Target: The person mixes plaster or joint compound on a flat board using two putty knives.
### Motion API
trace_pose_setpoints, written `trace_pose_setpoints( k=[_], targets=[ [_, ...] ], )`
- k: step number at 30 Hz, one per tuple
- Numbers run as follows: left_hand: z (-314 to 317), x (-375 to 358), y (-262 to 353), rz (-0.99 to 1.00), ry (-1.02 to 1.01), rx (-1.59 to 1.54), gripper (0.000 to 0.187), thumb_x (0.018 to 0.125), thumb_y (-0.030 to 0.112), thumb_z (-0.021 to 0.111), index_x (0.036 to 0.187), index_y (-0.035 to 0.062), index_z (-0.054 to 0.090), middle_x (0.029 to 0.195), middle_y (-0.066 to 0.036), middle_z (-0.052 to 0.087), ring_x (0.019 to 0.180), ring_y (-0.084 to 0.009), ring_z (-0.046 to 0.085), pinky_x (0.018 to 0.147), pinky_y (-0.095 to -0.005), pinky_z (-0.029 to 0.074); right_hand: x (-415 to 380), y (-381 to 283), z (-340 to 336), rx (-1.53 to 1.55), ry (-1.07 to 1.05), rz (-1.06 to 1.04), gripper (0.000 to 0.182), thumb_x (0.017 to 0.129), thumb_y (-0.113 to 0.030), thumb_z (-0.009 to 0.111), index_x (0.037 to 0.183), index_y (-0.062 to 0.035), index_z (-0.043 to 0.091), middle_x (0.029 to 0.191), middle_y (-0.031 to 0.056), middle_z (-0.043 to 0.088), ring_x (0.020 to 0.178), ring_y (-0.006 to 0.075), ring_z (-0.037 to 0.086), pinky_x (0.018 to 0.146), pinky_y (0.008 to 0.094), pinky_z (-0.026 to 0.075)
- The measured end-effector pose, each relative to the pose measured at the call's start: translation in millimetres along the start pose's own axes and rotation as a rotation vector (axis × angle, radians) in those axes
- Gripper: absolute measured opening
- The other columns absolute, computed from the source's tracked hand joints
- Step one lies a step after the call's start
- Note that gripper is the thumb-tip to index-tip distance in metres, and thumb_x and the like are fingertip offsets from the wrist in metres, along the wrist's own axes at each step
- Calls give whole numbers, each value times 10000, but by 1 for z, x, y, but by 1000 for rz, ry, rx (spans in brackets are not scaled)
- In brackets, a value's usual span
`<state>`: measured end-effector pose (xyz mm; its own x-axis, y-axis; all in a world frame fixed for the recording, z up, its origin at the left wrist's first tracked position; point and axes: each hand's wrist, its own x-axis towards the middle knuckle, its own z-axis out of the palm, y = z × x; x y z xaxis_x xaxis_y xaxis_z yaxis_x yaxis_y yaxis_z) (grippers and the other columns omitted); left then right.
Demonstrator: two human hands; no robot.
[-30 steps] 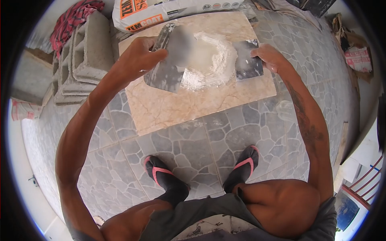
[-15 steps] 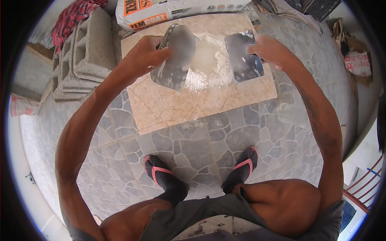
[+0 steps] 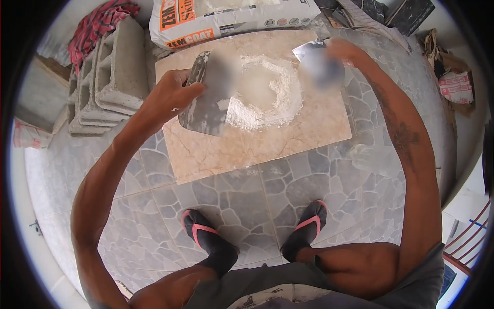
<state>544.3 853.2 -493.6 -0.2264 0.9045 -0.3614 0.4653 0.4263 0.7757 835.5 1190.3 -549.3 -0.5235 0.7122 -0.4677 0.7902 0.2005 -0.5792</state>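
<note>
My left hand (image 3: 181, 94) is closed on the edge of a dark flat plate (image 3: 206, 116) smeared with white powder. That plate is tilted at the left side of a ring of white powder (image 3: 289, 100), and a blur covers its upper part. A pale wet pool (image 3: 257, 86) lies inside the ring. To the right, my right hand (image 3: 341, 51) grips a smaller shiny flat plate (image 3: 311, 54), partly blurred, above the board and apart from the powder. Under everything is a beige marble-patterned board (image 3: 247, 152).
An opened Zemcoat bag (image 3: 236, 26) lies behind the board. Hollow concrete blocks (image 3: 121, 62) with a red checked cloth (image 3: 100, 26) stand at the left. My feet in pink-strapped flip-flops (image 3: 206, 227) are on the stone-patterned floor (image 3: 257, 206).
My left hand and its plate have shifted left and down. The right plate has lifted off the powder's right side and turned, now catching light. More of the powder ring shows.
</note>
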Motion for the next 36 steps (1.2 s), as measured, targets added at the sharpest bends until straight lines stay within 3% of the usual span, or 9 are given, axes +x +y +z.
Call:
trace_pose_setpoints(
  k=[4, 7, 13, 16, 19, 22, 25, 31, 36],
  targets=[
    [0, -3, -1, -14, 22, -10, 276, 837, 240, 561, 832, -31, 610, 734, -15, 577, 658, -66, 494, 608, -260, 407, 23, -6, 25, -11, -27, -158, 241, 679, -143, 676, 827, 40, 628, 755, 75, 535, 716, 149, 504, 533, 365, 355],
    [-1, -9, 5, -13, 17, 16, 276, 840, 234, 563, 832, -37, 612, 742, -24, 587, 659, -67, 501, 605, -261, 410, 11, -33, 44, -139, 104, -170, 274, 680, -171, 675, 804, 69, 628, 700, 78, 558, 672, 154, 502, 563, 364, 385],
    [0, -9, -2, 5, 24, 7, 287, 845, 245, 559, 821, -36, 607, 729, -24, 585, 646, -67, 500, 584, -265, 406, 6, -52, 49, -377, 230, -335, 391, 723, -179, 618, 982, 113, 640, 886, 254, 677, 802, 300, 658, 706, 388, 497],
    [-1, -13, 3, 22, 19, 12, 292, 844, 250, 558, 815, -37, 606, 720, -22, 578, 638, -68, 494, 576, -268, 397, -16, -83, 44, -522, 109, -255, 447, 733, -167, 603, 1103, 83, 624, 1001, 312, 656, 912, 368, 670, 794, 399, 511],
    [-3, -14, 3, 19, 20, 20, 291, 842, 250, 561, 813, -36, 606, 713, -19, 569, 634, -66, 484, 573, -267, 389, -36, -96, 49, -509, 96, -379, 489, 741, -144, 581, 1190, 50, 597, 1002, 310, 654, 924, 375, 666, 820, 399, 508],
    [-4, -13, 3, 18, 30, 16, 295, 839, 255, 565, 811, -35, 606, 711, -19, 566, 633, -66, 480, 571, -267, 387, -37, -105, 55, -638, 106, -452, 507, 744, -118, 556, 1227, 34, 585, 1002, 300, 657, 927, 383, 660, 829, 394, 511],
    [-5, -12, 1, 3, 30, 4, 293, 837, 256, 568, 808, -34, 605, 711, -16, 563, 632, -65, 476, 568, -269, 387, -33, -108, 45, -569, 161, -508, 524, 719, -121, 558, 1219, 35, 589, 1010, 309, 654, 930, 378, 664, 830, 391, 512],
    [-11, -14, -4, -29, 57, 8, 286, 827, 253, 582, 807, -31, 604, 714, -18, 559, 642, -74, 478, 578, -271, 387, 38, -75, 14, -610, 139, -226, 571, 663, -175, 595, 1163, 102, 599, 1006, 327, 648, 904, 352, 672, 783, 374, 511],
    [-19, -25, -6, -74, 50, -68, 302, 829, 255, 579, 868, -43, 605, 761, -33, 575, 683, -82, 498, 602, -269, 397, 50, -80, 23, -523, 63, -250, 587, 639, -196, 606, 1129, 127, 600, 977, 300, 659, 899, 340, 659, 778, 367, 500]
  ],
)
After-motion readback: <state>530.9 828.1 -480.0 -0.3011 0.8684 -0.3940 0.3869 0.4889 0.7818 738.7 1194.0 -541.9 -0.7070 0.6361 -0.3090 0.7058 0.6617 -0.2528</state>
